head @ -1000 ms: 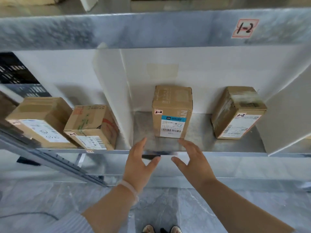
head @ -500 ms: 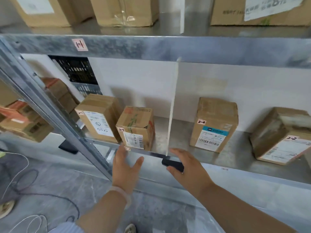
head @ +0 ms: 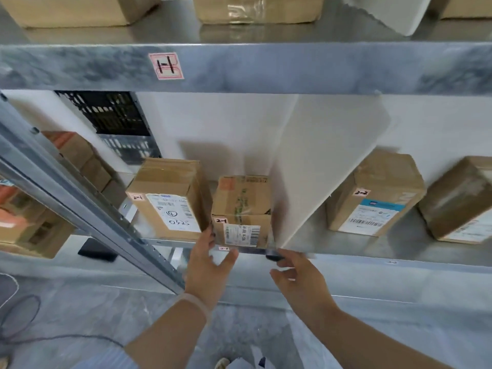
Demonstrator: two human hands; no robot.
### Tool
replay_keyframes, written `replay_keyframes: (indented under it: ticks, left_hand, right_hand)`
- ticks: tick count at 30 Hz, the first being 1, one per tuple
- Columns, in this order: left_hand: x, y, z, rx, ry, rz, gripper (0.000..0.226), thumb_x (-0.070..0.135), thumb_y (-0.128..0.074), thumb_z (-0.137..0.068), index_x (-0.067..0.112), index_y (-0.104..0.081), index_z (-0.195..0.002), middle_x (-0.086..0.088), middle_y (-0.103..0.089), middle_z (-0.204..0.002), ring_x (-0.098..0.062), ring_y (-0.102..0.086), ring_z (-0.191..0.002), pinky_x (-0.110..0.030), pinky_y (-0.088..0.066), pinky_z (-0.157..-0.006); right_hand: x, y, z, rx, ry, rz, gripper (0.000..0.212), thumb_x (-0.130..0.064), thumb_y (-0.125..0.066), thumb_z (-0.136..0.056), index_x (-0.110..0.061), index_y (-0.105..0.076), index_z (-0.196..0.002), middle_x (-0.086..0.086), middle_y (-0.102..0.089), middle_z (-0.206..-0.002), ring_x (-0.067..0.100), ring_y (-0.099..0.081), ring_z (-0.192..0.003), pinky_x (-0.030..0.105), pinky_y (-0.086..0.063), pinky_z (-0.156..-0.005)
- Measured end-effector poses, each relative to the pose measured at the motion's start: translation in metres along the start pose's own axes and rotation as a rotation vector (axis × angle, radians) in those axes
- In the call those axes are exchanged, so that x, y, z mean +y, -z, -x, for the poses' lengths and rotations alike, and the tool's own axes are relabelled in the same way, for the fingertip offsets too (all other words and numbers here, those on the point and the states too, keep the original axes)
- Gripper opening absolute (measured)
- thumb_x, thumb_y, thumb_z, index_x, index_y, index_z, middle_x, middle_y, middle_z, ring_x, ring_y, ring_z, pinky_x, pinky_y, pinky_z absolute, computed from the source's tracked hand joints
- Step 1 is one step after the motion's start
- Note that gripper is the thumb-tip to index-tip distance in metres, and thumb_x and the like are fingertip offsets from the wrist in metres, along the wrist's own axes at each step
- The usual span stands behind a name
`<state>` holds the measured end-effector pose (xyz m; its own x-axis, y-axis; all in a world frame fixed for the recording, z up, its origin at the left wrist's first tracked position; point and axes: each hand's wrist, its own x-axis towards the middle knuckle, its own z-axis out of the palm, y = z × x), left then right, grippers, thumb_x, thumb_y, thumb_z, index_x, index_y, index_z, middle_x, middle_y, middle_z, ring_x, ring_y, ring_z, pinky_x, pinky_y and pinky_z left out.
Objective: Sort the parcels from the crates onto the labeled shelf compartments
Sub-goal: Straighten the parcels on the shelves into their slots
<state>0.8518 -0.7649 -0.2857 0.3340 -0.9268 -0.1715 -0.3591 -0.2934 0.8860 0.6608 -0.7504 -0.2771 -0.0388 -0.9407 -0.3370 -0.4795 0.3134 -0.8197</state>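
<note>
steel shelf (head: 311, 237) carries four parcels, two each side of the white divider (head: 327, 169), so sorting looks well underway; crates unseen. the 2-1 parcel (head: 241, 209) sits at the front edge beside the divider, left hand (head: 207, 265) with fingers spread at its side, right hand (head: 300, 278) loose-fingered, empty.

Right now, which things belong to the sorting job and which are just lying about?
Job: small brown cardboard parcel, at left hand; larger brown cardboard parcel beside it; pink shelf tag; white divider panel.
Lying about: black floor cable; flat black object on floor.
</note>
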Motion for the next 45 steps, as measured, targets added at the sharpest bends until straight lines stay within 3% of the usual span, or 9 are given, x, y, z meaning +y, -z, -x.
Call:
replay_keyframes:
  ticks: [4,8,14,19,23,28,31,37,45]
  left_hand:
    - [-0.004,0.003,-0.009,-0.046,-0.041,0.009,0.062,0.045,-0.077,-0.073,0.034,-0.052,-0.129,0.011,-0.065,-0.122,-0.009,-0.061,-0.115,-0.047,-0.053,-0.098]
    - [-0.009,0.003,-0.017,-0.068,-0.077,0.002,0.069,0.056,-0.07,-0.067,0.032,-0.053,-0.128,0.009,-0.065,-0.121,-0.01,-0.061,-0.114,-0.047,-0.054,-0.095]
    - [-0.003,0.001,-0.019,-0.126,-0.117,-0.033,0.052,0.046,-0.074,-0.074,0.039,-0.053,-0.121,0.01,-0.066,-0.118,-0.009,-0.062,-0.111,-0.046,-0.055,-0.094]
    - [-0.004,0.003,-0.022,-0.147,-0.132,-0.06,0.057,0.05,-0.074,-0.076,0.038,-0.05,-0.126,0.012,-0.063,-0.12,-0.009,-0.059,-0.114,-0.045,-0.055,-0.096]
    - [-0.006,0.002,-0.024,-0.14,-0.143,-0.056,0.051,0.031,-0.078,-0.082,0.033,-0.051,-0.125,0.01,-0.061,-0.12,-0.009,-0.058,-0.113,-0.045,-0.055,-0.097]
    - [-0.009,0.001,-0.025,-0.142,-0.156,-0.058,0.051,0.029,-0.078,-0.083,0.037,-0.049,-0.123,0.014,-0.058,-0.117,-0.001,-0.055,-0.109,-0.043,-0.054,-0.098]
    - [-0.01,0.001,-0.026,-0.145,-0.169,-0.058,0.052,0.028,-0.078,-0.083,0.038,-0.048,-0.124,0.016,-0.057,-0.116,-0.001,-0.054,-0.108,-0.043,-0.055,-0.097]
    - [-0.01,0.003,-0.026,-0.174,-0.182,-0.043,0.056,0.026,-0.077,-0.084,0.027,-0.05,-0.132,0.003,-0.058,-0.123,-0.001,-0.054,-0.109,-0.044,-0.054,-0.099]
    - [-0.007,0.007,-0.025,-0.185,-0.199,-0.012,0.05,0.024,-0.078,-0.084,0.036,-0.048,-0.123,0.014,-0.056,-0.115,0.003,-0.053,-0.108,-0.041,-0.054,-0.097]
  right_hand:
    - [-0.011,0.0,-0.004,0.176,-0.063,-0.013,0.02,-0.028,-0.07,-0.085,-0.027,-0.054,-0.097,-0.008,-0.065,-0.091,0.009,-0.062,-0.08,0.014,-0.042,-0.062]
    - [-0.03,0.022,-0.017,0.201,-0.086,0.058,0.043,-0.046,-0.067,-0.084,-0.032,-0.041,-0.115,-0.006,-0.058,-0.09,0.007,-0.059,-0.08,0.022,-0.042,-0.059]
    - [-0.062,0.038,-0.026,0.174,0.041,0.406,0.033,-0.056,-0.047,-0.092,-0.027,-0.042,-0.107,-0.009,-0.053,-0.079,0.018,-0.057,-0.077,0.031,-0.045,-0.069]
    - [-0.074,0.04,-0.028,0.192,0.007,0.451,0.036,-0.043,-0.034,-0.1,-0.016,-0.057,-0.108,0.002,-0.057,-0.083,0.025,-0.059,-0.079,0.037,-0.053,-0.076]
    - [-0.073,0.045,-0.024,0.199,-0.005,0.451,0.033,-0.037,-0.034,-0.1,-0.015,-0.056,-0.112,0.004,-0.055,-0.086,0.025,-0.054,-0.079,0.032,-0.047,-0.071]
    - [-0.076,0.044,-0.021,0.228,-0.022,0.471,0.035,-0.036,-0.035,-0.101,-0.014,-0.055,-0.119,0.006,-0.06,-0.094,0.023,-0.054,-0.081,0.033,-0.05,-0.076]
    - [-0.076,0.045,-0.018,0.253,-0.018,0.483,0.032,-0.032,-0.035,-0.102,-0.014,-0.054,-0.12,0.001,-0.051,-0.089,0.02,-0.05,-0.078,0.028,-0.043,-0.071]
    - [-0.079,0.047,-0.016,0.254,0.015,0.504,0.032,-0.031,-0.035,-0.102,-0.015,-0.052,-0.124,0.005,-0.059,-0.095,0.02,-0.052,-0.081,0.031,-0.047,-0.076]
    - [-0.08,0.052,-0.017,0.245,-0.028,0.555,0.034,-0.031,-0.037,-0.101,-0.015,-0.053,-0.125,0.01,-0.065,-0.108,0.028,-0.062,-0.098,0.033,-0.049,-0.08]
